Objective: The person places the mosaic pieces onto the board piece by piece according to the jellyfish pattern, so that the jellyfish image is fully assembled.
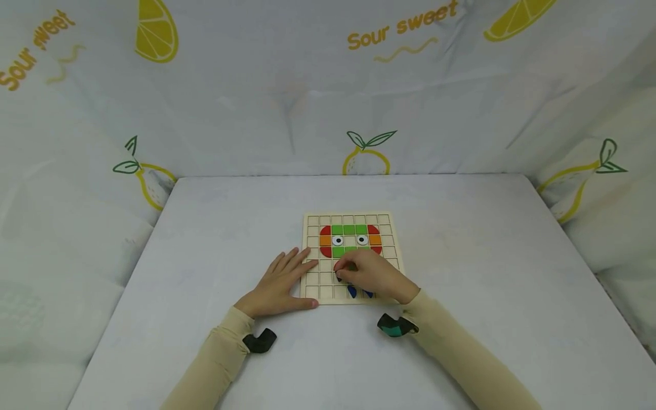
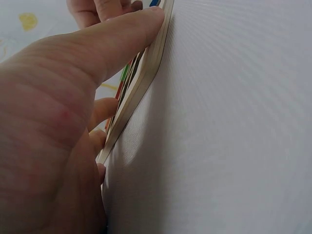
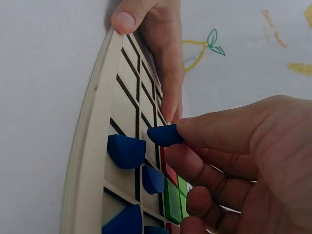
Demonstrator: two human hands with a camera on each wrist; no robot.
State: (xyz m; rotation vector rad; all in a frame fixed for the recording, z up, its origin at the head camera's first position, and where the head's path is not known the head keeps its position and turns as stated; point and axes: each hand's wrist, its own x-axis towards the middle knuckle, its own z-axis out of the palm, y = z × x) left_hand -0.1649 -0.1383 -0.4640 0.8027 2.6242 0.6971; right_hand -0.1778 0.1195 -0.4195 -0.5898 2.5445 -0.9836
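Note:
A square wooden grid board lies on the table, with coloured pieces set in its cells. My left hand rests with spread fingers on the board's left side, its thumb at the near-left corner. My right hand is over the board's lower middle. In the right wrist view, its thumb and index finger pinch a small blue curved block just above the grid. Below that block sit other blue curved blocks and green squares. The right hand hides part of the board's lower rows in the head view.
Red quarter-rounds, orange squares, green squares and two eye pieces fill the board's upper part. A white cloth covers the table. Behind it hangs a lemon-print curtain. Dark bands are at both wrists.

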